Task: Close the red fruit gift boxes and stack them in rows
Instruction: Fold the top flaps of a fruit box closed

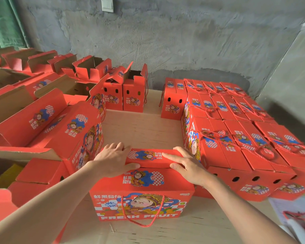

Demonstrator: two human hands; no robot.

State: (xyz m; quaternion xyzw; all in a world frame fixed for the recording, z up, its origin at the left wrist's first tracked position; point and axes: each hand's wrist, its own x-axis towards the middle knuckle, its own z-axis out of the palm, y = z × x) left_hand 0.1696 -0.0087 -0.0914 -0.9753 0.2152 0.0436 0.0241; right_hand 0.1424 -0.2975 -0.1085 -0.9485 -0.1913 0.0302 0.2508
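Observation:
A red fruit gift box [142, 196] with a cartoon figure and a red rope handle stands on the wooden table in front of me. Its far top flap [148, 158] is folded down over the near flap. My left hand [113, 160] holds the flap's left end, fingers over the far edge and thumb on the near edge. My right hand [185, 164] lies on the flap's right end with fingers fairly straight, pressing it down. Closed boxes in rows [236, 131] fill the table to the right.
Several open boxes [48, 124] lie and stand at the left, two more upright open ones [123, 92] at the back. Bare wooden tabletop [141, 127] lies between. A concrete wall is behind. Paper and red cords [296, 215] sit at the lower right.

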